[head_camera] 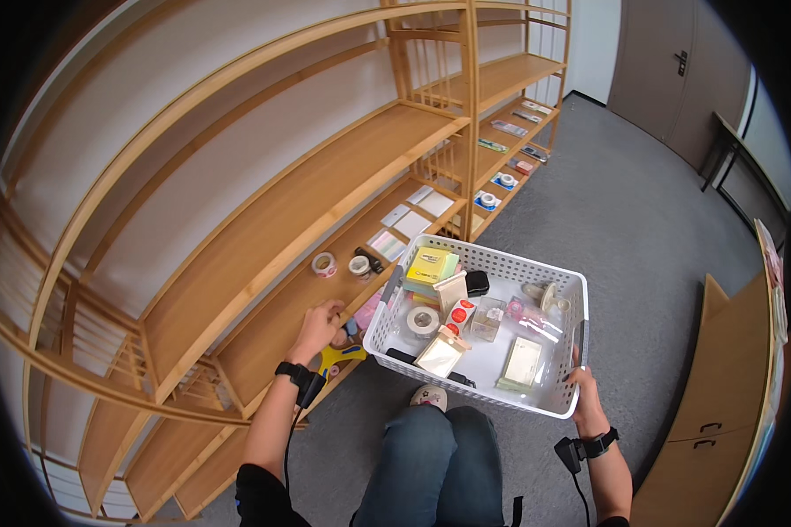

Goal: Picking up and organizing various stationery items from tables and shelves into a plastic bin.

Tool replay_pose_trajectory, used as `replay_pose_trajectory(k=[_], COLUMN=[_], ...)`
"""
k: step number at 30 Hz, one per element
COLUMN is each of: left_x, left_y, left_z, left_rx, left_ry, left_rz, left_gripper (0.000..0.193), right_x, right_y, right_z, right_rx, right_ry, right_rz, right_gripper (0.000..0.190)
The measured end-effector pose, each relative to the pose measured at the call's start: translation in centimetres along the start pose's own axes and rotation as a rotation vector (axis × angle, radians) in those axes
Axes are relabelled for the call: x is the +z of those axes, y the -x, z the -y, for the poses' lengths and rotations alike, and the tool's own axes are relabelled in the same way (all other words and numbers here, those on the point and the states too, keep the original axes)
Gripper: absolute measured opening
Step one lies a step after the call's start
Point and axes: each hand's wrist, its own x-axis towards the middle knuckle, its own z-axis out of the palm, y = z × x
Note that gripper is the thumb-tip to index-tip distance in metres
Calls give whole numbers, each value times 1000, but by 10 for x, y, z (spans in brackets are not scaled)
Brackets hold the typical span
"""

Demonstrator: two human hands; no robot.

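My right hand point(585, 388) grips the right end of a white perforated plastic basket point(484, 394). Inside lie yellow sticky-note pads point(430, 265), a white tape roll point(422, 321), a roll of red-dot stickers point(460, 315), a small clear box point(487, 321), a black case point(477, 283) and a pale packet point(523, 361). My left hand point(320, 329) is at the front edge of a wooden shelf board, left of the basket; its fingers are curled, and whether they hold something is unclear. Near it on the shelf stand a pink-patterned tape roll point(323, 265) and a white roll point(359, 265).
Wooden shelving point(303, 204) runs along the wall on the left. Flat packets point(412, 224) lie on the same board. A yellow-and-blue item point(340, 356) is below my left hand. A wooden cabinet point(712, 388) stands at right, a dark table point(751, 165) behind it.
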Motion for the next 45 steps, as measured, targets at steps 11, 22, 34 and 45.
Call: replay_pose_trajectory(k=[11,22,34,45], left_x=[42,48,82,-1], left_y=[-103,-41,-12,-103], left_z=[29,-140,-168,60], left_rx=[163,671,810,-37], left_ry=[-601,-124,-150,-453], left_rz=[-221,108,443,-253], left_gripper=[16,16,31,29], right_x=[-42,-51,-26,-34], right_y=[-11,-28,-32,-42], right_z=[-51,-74,-76,-88], right_rx=[-86,27,-30,-32], right_ry=[33,25,1,46], right_rz=[-156,-184,-151,-221], right_gripper=[79,63,67,67])
